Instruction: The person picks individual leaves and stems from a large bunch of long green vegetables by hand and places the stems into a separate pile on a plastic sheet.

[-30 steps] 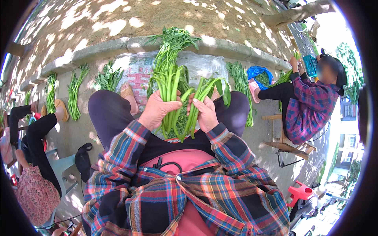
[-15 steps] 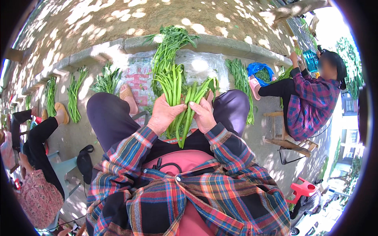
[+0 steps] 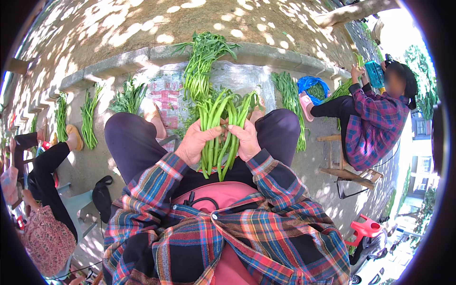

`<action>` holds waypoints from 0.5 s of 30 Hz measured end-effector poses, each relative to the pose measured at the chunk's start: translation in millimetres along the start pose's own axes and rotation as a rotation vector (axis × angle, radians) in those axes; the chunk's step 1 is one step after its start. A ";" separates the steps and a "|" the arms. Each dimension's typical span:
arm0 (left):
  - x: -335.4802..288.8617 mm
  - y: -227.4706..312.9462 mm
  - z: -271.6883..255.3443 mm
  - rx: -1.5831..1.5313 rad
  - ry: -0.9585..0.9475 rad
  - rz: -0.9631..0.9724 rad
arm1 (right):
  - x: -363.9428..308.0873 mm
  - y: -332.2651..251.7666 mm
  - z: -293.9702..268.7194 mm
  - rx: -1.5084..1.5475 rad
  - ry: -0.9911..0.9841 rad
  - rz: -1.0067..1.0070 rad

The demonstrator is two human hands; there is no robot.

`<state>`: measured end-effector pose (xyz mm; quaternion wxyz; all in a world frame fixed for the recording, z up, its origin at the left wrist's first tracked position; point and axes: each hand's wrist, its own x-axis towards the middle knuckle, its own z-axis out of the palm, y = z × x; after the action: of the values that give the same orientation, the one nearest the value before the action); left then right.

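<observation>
Between my knees I hold bunches of thick green water spinach stems with both hands. My left hand [image 3: 195,142] is closed round the left-hand bunch [image 3: 209,112], its thumb pressed across the stems. Facing it, my right hand [image 3: 245,140] grips a smaller bunch [image 3: 232,151], thumb towards the other thumb. The stems' cut ends hang down towards my lap, and their far ends fan apart. Beyond my hands, a large leafy pile of water spinach [image 3: 198,76] lies on a pale plastic sheet [image 3: 164,98] with red print. The fingers behind the stems are mostly hidden.
More greens lie on the ground left [image 3: 89,116] and right [image 3: 289,95]. A blue plastic bag [image 3: 304,84] of greens is near a person [image 3: 375,121] seated at right. Another person [image 3: 47,232] sits at left. A stone curb [image 3: 270,56] runs behind the sheet.
The left-hand stems have come down towards my lap, apart from the leafy pile behind. The two bunches now stand more upright, side by side. Both hands keep nearly the same place.
</observation>
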<state>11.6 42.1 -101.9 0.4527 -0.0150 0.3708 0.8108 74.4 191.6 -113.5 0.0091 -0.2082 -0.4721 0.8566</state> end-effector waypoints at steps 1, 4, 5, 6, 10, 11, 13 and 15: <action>2.1 0.8 -11.3 0.031 -0.022 0.012 | 1.3 0.0 -1.9 -0.010 0.014 -0.009; 3.5 11.3 -30.7 -0.069 -0.002 0.053 | 3.2 -6.7 -10.4 0.006 0.037 -0.088; 4.2 15.0 -38.9 -0.097 -0.004 0.090 | 3.0 -10.6 -12.7 0.007 0.068 -0.125; 0.9 23.9 -37.3 -0.127 0.069 0.146 | 3.6 -14.4 -17.5 0.020 0.091 -0.144; 1.1 55.0 -73.3 -0.172 0.125 0.356 | 3.6 -33.1 -38.8 0.189 0.126 -0.207; 0.2 61.7 -78.7 -0.271 0.156 0.397 | 2.6 -37.3 -41.8 0.200 0.149 -0.232; -3.0 75.3 -97.0 -0.296 0.133 0.413 | -0.8 -46.6 -49.7 0.222 0.189 -0.259; -8.4 84.0 -102.8 -0.307 0.112 0.420 | -2.0 -52.5 -54.8 0.253 0.176 -0.290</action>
<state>-78.1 -53.7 -124.0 0.2457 -0.0514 0.2628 0.9316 86.7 264.4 -95.7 0.1996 -0.2090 -0.3832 0.8773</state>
